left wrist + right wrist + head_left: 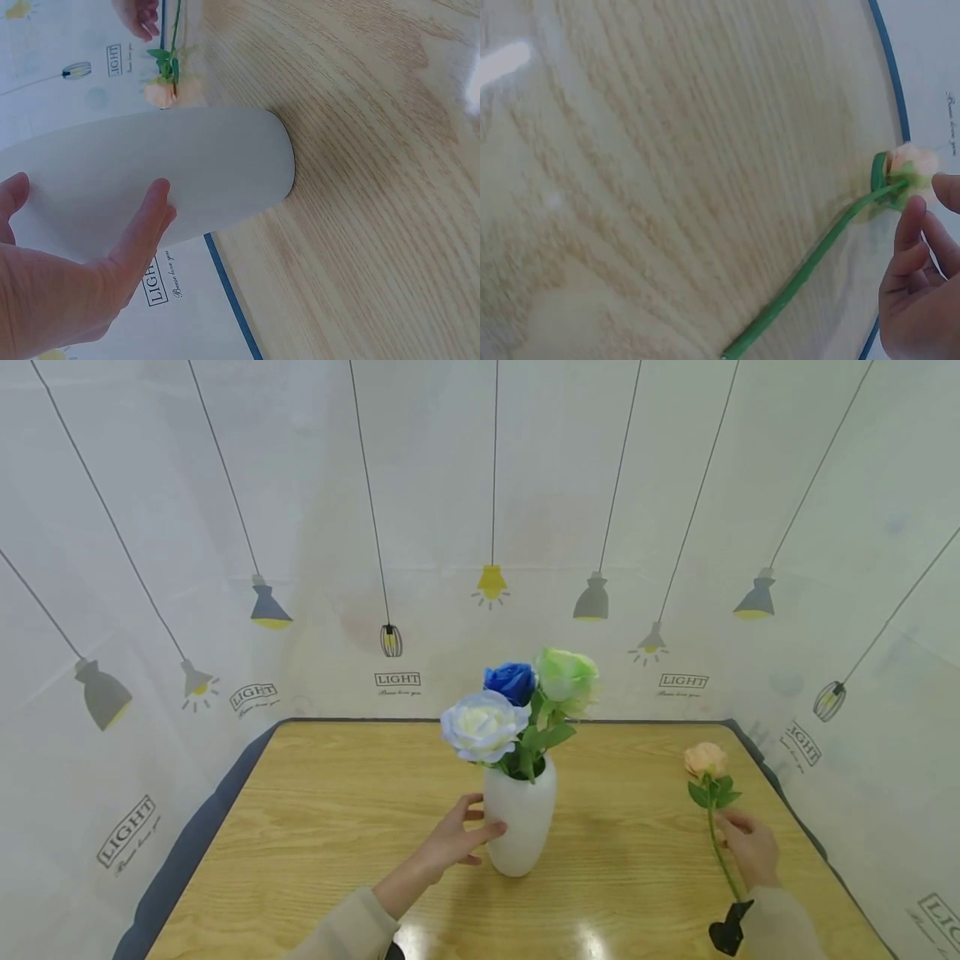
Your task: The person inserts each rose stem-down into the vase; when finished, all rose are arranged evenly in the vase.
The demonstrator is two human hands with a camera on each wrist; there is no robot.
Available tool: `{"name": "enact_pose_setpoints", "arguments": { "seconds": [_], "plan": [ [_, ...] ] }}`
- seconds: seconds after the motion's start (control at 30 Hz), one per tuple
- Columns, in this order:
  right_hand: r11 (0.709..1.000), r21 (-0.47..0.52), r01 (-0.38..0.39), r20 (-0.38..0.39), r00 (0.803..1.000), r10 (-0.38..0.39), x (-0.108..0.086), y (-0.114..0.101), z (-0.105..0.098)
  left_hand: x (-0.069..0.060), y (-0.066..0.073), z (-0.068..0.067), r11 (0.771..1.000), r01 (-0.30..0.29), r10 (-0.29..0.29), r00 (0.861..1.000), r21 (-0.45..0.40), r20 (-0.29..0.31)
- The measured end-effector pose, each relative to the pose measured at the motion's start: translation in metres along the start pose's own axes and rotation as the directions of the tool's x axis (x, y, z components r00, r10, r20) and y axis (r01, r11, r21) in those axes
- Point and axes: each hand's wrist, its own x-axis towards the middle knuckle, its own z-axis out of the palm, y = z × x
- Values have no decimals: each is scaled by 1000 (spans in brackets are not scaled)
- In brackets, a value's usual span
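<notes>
A white vase (521, 827) stands upright on the table, holding a dark blue rose (510, 682), a pale green rose (566, 677) and a white-and-lilac rose (483, 725). My left hand (459, 837) holds the vase from its left side, thumb (154, 202) across the front; some fingertips are hidden behind it. At the right, a peach rose (707, 761) lies on the table, its green stem (802, 274) running toward me. Just over that stem, below the leaves, hovers my right hand (750, 847). The left wrist view shows a gap between this hand and the stem.
The wooden table (337, 810) has a dark blue border (187, 835). A pale curtain (435, 510) printed with hanging lamps surrounds its back and sides. A black strap piece (729, 929) sits at my right wrist, beside the stem's lower end.
</notes>
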Motion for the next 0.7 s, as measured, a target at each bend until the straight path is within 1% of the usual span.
{"name": "enact_pose_setpoints", "arguments": {
  "seconds": [0.1, 0.2, 0.37, 0.5, 0.7],
  "plan": [
    [999, 20, -31, 34, 999, 31, -21, -21, -8, 0, -1, 0, 1000, -1, 1, 1000, -2, 5],
    [998, -10, -68, 55, 996, 69, -32, -30, -11, 0, -1, 0, 1000, 1, -1, 1000, -2, 6],
    [995, -41, -94, 71, 993, 97, -37, -27, -8, 0, -1, -1, 1000, -3, 3, 1000, -1, 1],
    [992, -67, -106, 59, 992, 110, -39, -25, -5, 0, -1, -1, 1000, -3, 3, 1000, 1, 3],
    [989, -74, -125, 45, 991, 129, -40, -31, 1, 0, -1, -1, 1000, -5, 5, 1000, -3, 3]
  ]
}}
